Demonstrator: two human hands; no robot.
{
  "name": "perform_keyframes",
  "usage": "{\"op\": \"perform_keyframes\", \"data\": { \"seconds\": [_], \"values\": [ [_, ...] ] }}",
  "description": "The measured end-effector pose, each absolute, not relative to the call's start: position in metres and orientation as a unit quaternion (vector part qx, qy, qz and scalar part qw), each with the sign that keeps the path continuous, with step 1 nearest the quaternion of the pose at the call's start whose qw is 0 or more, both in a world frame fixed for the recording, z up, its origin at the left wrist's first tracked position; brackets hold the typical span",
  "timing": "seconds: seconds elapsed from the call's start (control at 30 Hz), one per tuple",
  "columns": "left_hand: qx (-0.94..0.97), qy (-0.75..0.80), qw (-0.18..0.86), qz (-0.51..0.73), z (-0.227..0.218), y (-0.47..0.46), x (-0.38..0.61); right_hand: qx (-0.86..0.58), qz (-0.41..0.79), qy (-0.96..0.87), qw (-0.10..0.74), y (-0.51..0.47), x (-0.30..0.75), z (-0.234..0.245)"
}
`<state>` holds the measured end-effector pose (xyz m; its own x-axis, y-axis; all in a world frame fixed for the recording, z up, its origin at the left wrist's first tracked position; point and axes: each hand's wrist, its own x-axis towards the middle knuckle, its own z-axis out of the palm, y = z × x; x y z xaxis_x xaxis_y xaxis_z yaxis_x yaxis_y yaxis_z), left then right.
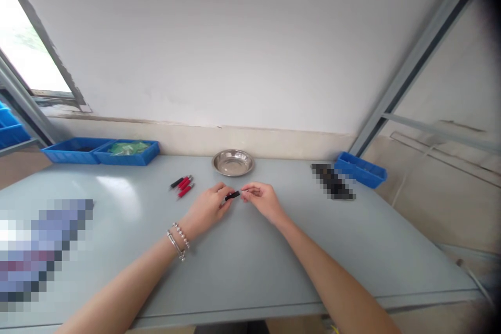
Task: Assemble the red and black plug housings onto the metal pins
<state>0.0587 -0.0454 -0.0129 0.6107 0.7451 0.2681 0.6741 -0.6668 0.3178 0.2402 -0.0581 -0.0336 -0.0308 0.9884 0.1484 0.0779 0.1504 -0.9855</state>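
Above the middle of the table, my left hand (211, 202) pinches a short black cylindrical piece (232, 196) between thumb and fingers. My right hand (262, 199) is closed at the piece's right end, its fingertips on a thin, shiny part there; whether that part belongs to the black piece I cannot tell. To the left of my left hand lie two similar red pieces (185, 190) with slim metallic ends, beside another black piece (178, 182). Beyond my hands stands a round, shallow metal dish (233, 162).
Two blue bins (127, 159) stand at the back left, one with green plastic bags (129, 147). A blue divided bin (360, 171) is at the back right, next to a blurred dark object (333, 182). A pixelated bluish object (43, 250) lies at the left. Metal frame posts rise on both sides.
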Motion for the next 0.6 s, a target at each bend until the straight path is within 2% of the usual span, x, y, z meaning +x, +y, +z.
{"op": "perform_keyframes", "data": {
  "seconds": [0.6],
  "values": [
    [0.895,0.393,0.090,0.191,-0.0138,-0.0487,0.0594,-0.470,0.458,-0.565,0.501,-0.0603,0.2389,-0.0330]
  ]
}}
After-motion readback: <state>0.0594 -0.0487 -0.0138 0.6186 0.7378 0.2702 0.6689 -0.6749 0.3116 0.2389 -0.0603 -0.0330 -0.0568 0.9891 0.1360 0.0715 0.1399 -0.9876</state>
